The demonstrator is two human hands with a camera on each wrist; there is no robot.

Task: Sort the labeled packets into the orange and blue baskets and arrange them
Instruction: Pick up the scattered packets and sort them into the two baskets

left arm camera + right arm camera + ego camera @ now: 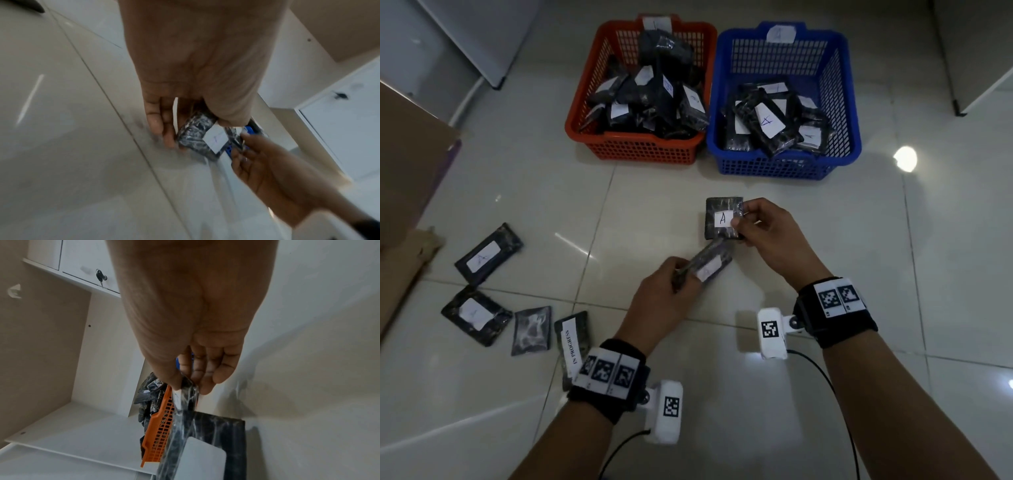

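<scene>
While both forearms reach out over the tiled floor (825, 222), the hands meet in front of the baskets.
Right hand (774, 236): fingers (207, 369) pinching the edge of the packet marked A (723, 218), raised upright.
Left hand (664, 294): fingers curled round a second packet (710, 263), tilted; its label looks blurred, perhaps another A.
Baskets: orange basket (640, 150) and blue basket (784, 164) side by side, both holding packets.
Hidden: the blue one is mostly covered in both wrist views.
</scene>
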